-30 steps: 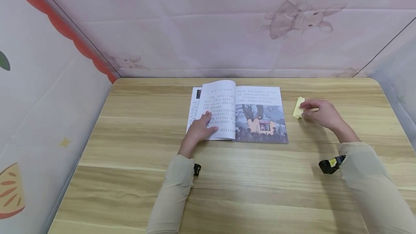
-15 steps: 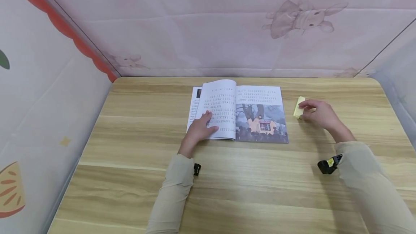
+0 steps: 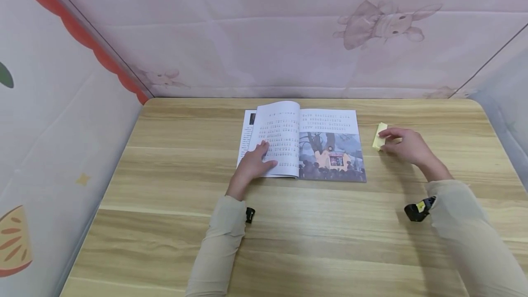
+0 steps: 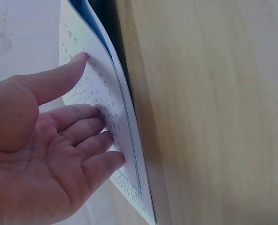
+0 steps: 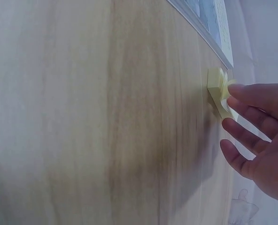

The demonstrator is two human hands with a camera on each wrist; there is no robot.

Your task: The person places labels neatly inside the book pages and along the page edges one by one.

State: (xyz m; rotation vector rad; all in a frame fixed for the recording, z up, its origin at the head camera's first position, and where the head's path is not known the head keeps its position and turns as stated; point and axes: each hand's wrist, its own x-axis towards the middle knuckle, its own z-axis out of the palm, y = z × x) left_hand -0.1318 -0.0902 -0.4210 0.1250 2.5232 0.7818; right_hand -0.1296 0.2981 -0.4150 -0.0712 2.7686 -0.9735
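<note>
An open book (image 3: 327,125) lies on the table, with printed text on its left page and a picture on its right one. My left hand (image 3: 250,165) rests spread on the left page; in the left wrist view its fingertips (image 4: 115,159) press against the printed text. Right of the book sits a small pad of pale yellow sticky notes (image 3: 377,141). My right hand (image 3: 408,145) is at the pad's right side, thumb and forefinger pinching the lifted top note. In the right wrist view that note curls up from the pad (image 5: 214,80) at the thumb, the other fingers held loosely bent.
The wooden table (image 3: 321,242) reaches a pink wall cloth (image 3: 268,49) printed with rabbits just behind the book. Black wrist cameras stick out from both sleeves, one at the right sleeve (image 3: 466,214) hanging over the table.
The right hand and forearm have shifted very slightly left at the sticky note pad. The left hand and the book stay where they were.
</note>
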